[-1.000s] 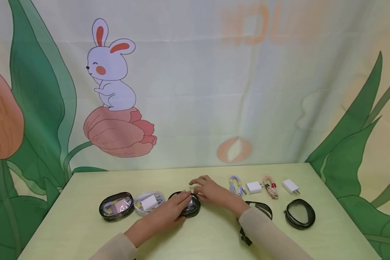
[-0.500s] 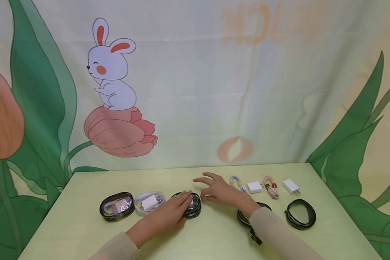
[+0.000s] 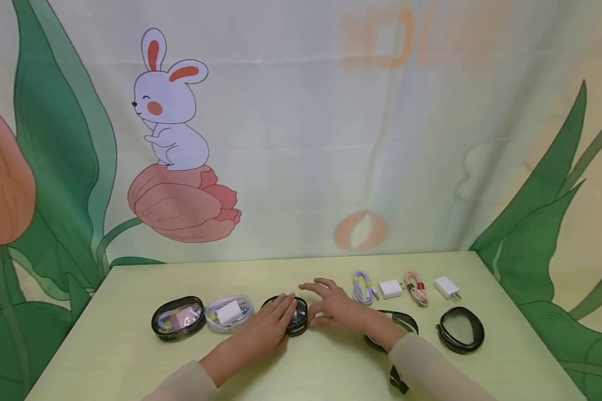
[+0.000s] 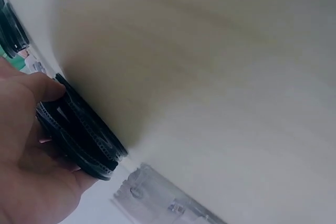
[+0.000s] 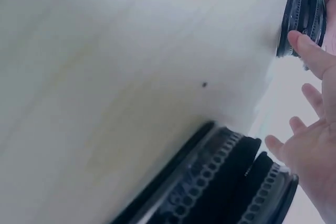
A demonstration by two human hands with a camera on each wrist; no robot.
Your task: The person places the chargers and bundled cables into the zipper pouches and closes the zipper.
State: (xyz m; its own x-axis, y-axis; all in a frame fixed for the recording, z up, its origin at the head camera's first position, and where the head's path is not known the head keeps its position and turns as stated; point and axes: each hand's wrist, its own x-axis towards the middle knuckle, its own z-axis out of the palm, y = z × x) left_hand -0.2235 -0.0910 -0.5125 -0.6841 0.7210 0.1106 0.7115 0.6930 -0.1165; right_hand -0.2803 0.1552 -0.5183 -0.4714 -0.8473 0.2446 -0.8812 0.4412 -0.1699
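Note:
An oval black zip case (image 3: 299,324) with a clear window lies in the middle of the table. My left hand (image 3: 267,327) holds it, fingers flat across the top and thumb against the side facing me. In the left wrist view the zipper teeth of the black zip case (image 4: 86,129) show beyond the thumb. My right hand (image 3: 333,307) is at the case's right end with fingers spread; in the right wrist view one fingertip (image 5: 295,36) overlaps the case's rim. Part of the case's top is hidden under my left fingers.
A clear case (image 3: 229,313) and a black case (image 3: 178,318), both holding chargers and cables, stand left. Another black case (image 3: 403,320) lies partly under my right forearm, one more black case (image 3: 460,329) farther right. Behind are two cables (image 3: 364,288) and two white chargers (image 3: 391,288).
My right hand has shifted a little right and toward me along the case's right end. The left hand stays on the case.

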